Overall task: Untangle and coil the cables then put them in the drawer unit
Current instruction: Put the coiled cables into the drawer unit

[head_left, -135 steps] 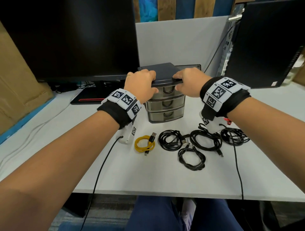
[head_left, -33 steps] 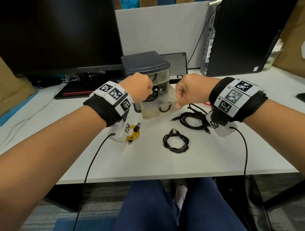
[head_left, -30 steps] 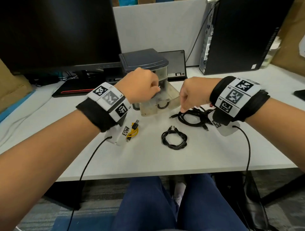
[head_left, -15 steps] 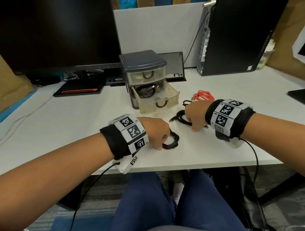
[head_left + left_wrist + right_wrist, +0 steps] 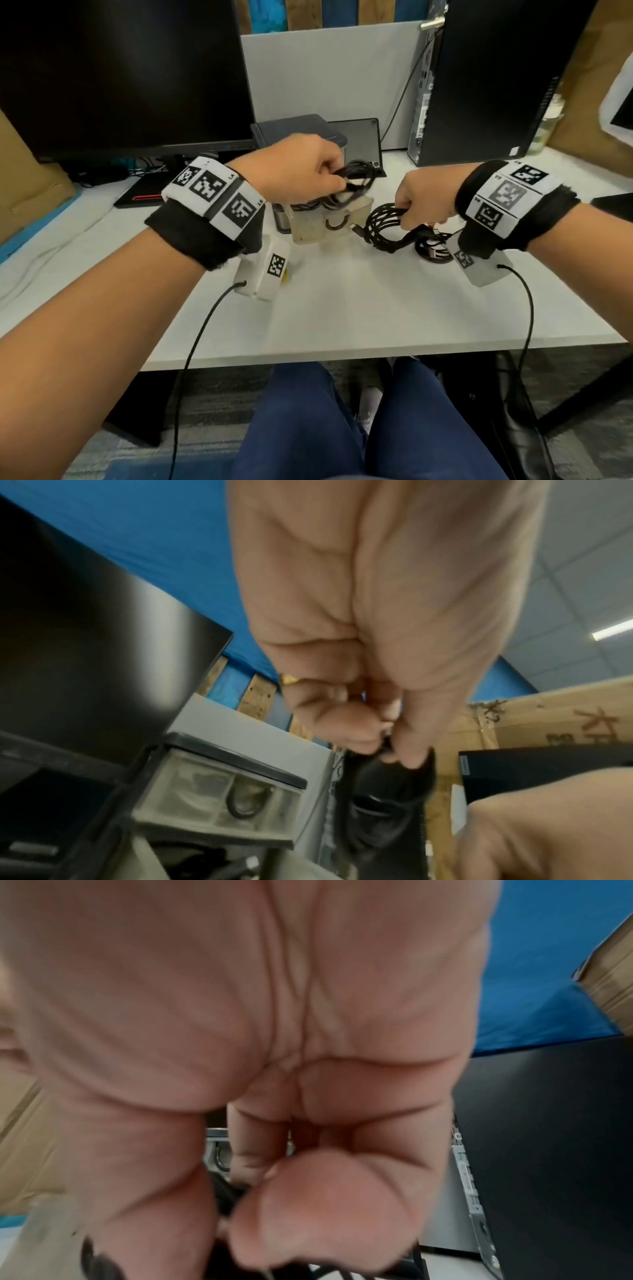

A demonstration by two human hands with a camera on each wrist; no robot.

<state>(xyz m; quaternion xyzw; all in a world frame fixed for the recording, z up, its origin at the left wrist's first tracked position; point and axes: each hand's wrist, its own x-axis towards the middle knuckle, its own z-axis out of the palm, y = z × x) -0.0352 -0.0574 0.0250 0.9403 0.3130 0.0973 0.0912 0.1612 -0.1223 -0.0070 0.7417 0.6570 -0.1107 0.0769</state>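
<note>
Head view: left hand (image 5: 301,171), up from the counter (image 5: 342,308), fingers pinching a black coil (image 5: 356,178) at centre over the open drawer (image 5: 329,222); right hand (image 5: 424,202) lifts another coil (image 5: 387,226). Left wrist view: fingers (image 5: 346,723) pinch the cable above the drawer unit (image 5: 219,799). Right wrist view: curled fingers (image 5: 308,1204) grip cable; stowing is next.

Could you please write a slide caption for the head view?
Left hand lowers one black cable coil into the open drawer; right hand holds another coil.

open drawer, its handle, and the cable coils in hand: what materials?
Open drawer: cloudy translucent plastic, likely; cables inside show dimly through its wall.
Handle: dark ring, smooth; plastic or metal, unclear.
Cable coil in the left hand and coil in the right hand: black, flexible, faintly glossy jackets, probably rubber or PVC.
</note>
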